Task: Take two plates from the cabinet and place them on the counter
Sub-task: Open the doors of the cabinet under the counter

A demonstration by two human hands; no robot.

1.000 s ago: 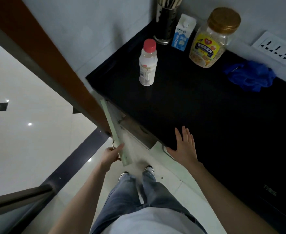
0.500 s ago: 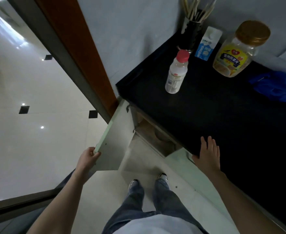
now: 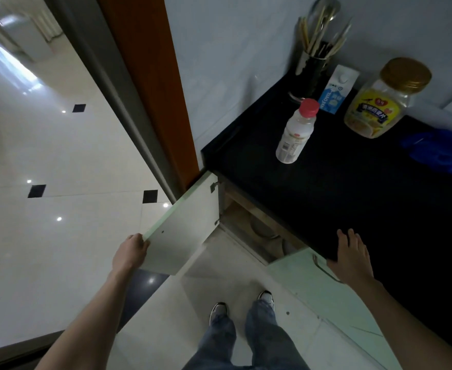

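Observation:
Under the black counter [image 3: 353, 198], the pale green cabinet door [image 3: 185, 231] is swung wide open to the left. My left hand [image 3: 130, 252] grips the door's outer edge. Inside the dim cabinet opening, the pale rims of plates [image 3: 262, 229] show on a shelf; how many lie there I cannot tell. Fingers spread, my right hand [image 3: 351, 256] rests flat on the counter's front edge and holds nothing. The neighbouring door [image 3: 313, 284] under that hand stays closed.
On the counter stand a white bottle with a red cap [image 3: 295, 132], a blue milk carton [image 3: 337, 90], a gold-lidded jar [image 3: 382, 100] and a utensil holder [image 3: 313, 65]. A blue cloth [image 3: 441, 150] lies at the right. An orange door frame [image 3: 150, 84] rises left of the cabinet.
My left hand has swung the cabinet door further open to the left, exposing the shelf inside. The right hand has stayed on the counter edge.

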